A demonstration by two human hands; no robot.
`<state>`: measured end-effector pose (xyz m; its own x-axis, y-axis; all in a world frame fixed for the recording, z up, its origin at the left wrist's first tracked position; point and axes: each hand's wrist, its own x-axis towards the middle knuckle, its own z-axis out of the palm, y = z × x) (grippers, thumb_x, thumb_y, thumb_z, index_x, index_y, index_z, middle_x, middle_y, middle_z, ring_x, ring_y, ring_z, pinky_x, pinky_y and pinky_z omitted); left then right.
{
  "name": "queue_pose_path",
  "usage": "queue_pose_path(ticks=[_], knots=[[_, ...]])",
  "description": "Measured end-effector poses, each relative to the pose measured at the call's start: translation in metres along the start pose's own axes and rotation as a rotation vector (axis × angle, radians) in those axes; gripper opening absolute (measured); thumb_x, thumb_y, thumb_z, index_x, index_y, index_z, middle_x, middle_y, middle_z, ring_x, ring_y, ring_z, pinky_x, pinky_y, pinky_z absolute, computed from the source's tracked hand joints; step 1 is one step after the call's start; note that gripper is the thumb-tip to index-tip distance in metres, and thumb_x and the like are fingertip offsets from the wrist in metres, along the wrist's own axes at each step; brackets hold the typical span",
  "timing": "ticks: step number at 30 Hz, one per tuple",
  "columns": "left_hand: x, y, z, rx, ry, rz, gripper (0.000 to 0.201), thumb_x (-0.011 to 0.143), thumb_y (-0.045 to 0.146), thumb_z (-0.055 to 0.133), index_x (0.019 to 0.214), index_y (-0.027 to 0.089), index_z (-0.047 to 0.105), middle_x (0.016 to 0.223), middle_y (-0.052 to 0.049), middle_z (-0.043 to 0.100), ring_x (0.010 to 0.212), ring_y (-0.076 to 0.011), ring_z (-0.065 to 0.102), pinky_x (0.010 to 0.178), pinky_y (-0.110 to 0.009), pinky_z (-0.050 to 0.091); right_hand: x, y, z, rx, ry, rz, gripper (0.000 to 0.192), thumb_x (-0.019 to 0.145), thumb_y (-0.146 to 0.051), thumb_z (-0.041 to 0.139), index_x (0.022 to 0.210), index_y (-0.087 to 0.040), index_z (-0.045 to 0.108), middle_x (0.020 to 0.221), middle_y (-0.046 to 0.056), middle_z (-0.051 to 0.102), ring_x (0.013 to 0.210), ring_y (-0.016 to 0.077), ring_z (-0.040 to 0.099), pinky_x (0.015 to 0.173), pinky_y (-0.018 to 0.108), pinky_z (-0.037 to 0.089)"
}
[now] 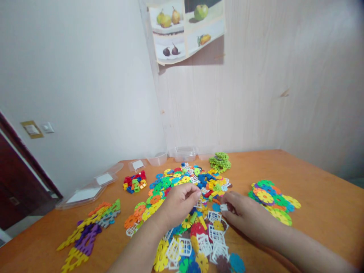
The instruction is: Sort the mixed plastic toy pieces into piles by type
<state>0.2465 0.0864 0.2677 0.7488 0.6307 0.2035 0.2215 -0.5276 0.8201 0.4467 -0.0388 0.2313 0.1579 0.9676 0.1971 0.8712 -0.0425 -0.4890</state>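
My left hand (182, 203) is over the middle of a mixed heap of plastic toy pieces, its thumb and index finger pinched together; whatever they may hold is too small or hidden to make out. To its right, my right hand (241, 212) is closed on a small white toy brick (224, 207) at the heap's edge. Around the hands lie flower-shaped discs (166, 183) in several colours and small building bricks (211, 185). White lattice window pieces (204, 242) are spread at the near end of the heap.
Flat jigsaw-like pieces (88, 237) lie at left, with a small brick pile (135, 182) behind them. A disc pile (265, 196) is at right, and green interlocking pieces (220, 162) stand at the back. Clear containers (184, 153) and lids (85, 195) line the table's (318, 189) far side.
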Motion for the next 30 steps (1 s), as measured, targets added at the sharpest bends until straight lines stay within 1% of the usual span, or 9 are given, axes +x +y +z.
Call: queue_pose_path(ticks=[3,6,10,15,18,21,23,25,30], knots=[[-0.002,0.002,0.012,-0.072,-0.086,-0.017,0.024,0.089,0.037,0.058,0.097,0.017,0.068,0.091,-0.002,0.069,0.082,-0.0149,0.06,0.074,-0.025,0.045,0.001,-0.003,0.007,0.104,0.05,-0.001,0.013,0.09,-0.029,0.049,0.087,-0.022,0.06,0.073,-0.001,0.062,0.065,0.0153,0.056,0.057,0.025,0.036],[-0.002,0.002,0.023,-0.219,-0.168,-0.045,0.029,0.086,0.033,0.063,0.109,0.017,0.067,0.105,-0.007,0.07,0.094,-0.0179,0.064,0.082,-0.029,0.048,-0.002,-0.01,0.016,0.234,0.069,-0.063,0.018,0.093,-0.033,0.047,0.095,-0.022,0.062,0.077,0.0,0.064,0.069,0.0158,0.059,0.059,0.025,0.04],[-0.002,0.002,0.029,-0.387,-0.264,-0.071,0.032,0.084,0.03,0.066,0.113,0.016,0.066,0.105,-0.009,0.072,0.094,-0.0184,0.067,0.085,-0.032,0.05,-0.007,-0.017,0.025,0.362,0.066,-0.089,0.025,0.094,-0.034,0.047,0.111,-0.023,0.062,0.088,0.002,0.069,0.078,0.0179,0.064,0.066,0.026,0.047],[-0.001,-0.001,0.03,-0.445,-0.171,-0.133,0.035,0.076,0.022,0.071,0.11,0.016,0.066,0.096,-0.007,0.071,0.085,-0.0161,0.066,0.077,-0.028,0.05,-0.007,-0.013,0.031,0.398,0.083,-0.07,0.04,0.091,-0.034,0.051,0.129,-0.023,0.057,0.086,0.004,0.07,0.078,0.0203,0.067,0.066,0.027,0.051],[0.004,-0.004,0.024,-0.482,-0.032,-0.166,0.031,0.072,0.024,0.075,0.1,0.014,0.068,0.086,-0.004,0.068,0.076,-0.0129,0.063,0.07,-0.025,0.049,-0.006,-0.011,0.029,0.38,0.082,-0.058,0.043,0.091,-0.033,0.051,0.132,-0.023,0.053,0.084,0.003,0.07,0.078,0.0197,0.067,0.068,0.027,0.052],[0.012,-0.013,0.004,-0.525,0.188,-0.17,0.029,0.071,0.03,0.077,0.093,0.014,0.069,0.077,-0.002,0.067,0.067,-0.0104,0.06,0.066,-0.023,0.048,-0.006,-0.013,0.023,0.371,0.122,-0.024,0.039,0.092,-0.039,0.049,0.127,-0.023,0.056,0.083,0.003,0.069,0.074,0.0183,0.066,0.065,0.026,0.051],[0.016,-0.025,-0.02,-0.559,0.423,-0.19,0.03,0.068,0.031,0.079,0.09,0.013,0.07,0.073,-0.001,0.066,0.064,-0.0105,0.06,0.064,-0.023,0.049,-0.006,-0.015,0.019,0.371,0.142,-0.005,0.04,0.093,-0.044,0.048,0.125,-0.023,0.057,0.078,0.002,0.068,0.069,0.0182,0.065,0.06,0.026,0.05],[0.018,-0.041,-0.05,-0.643,0.753,-0.215,0.03,0.06,0.026,0.082,0.083,0.012,0.07,0.071,-0.003,0.067,0.064,-0.0122,0.062,0.063,-0.024,0.051,-0.006,-0.017,0.016,0.365,0.143,0.005,0.041,0.093,-0.047,0.047,0.124,-0.023,0.057,0.074,0.002,0.067,0.066,0.0182,0.064,0.057,0.026,0.049],[0.006,-0.088,-0.12,-0.657,1.208,-0.285,0.014,0.068,0.014,0.069,0.077,0.015,0.058,0.064,0.002,0.061,0.056,-0.0071,0.058,0.058,-0.019,0.05,-0.005,-0.018,0.014,0.324,0.106,0.014,0.036,0.093,-0.049,0.044,0.112,-0.023,0.061,0.072,0.002,0.067,0.065,0.0178,0.064,0.055,0.025,0.048]])
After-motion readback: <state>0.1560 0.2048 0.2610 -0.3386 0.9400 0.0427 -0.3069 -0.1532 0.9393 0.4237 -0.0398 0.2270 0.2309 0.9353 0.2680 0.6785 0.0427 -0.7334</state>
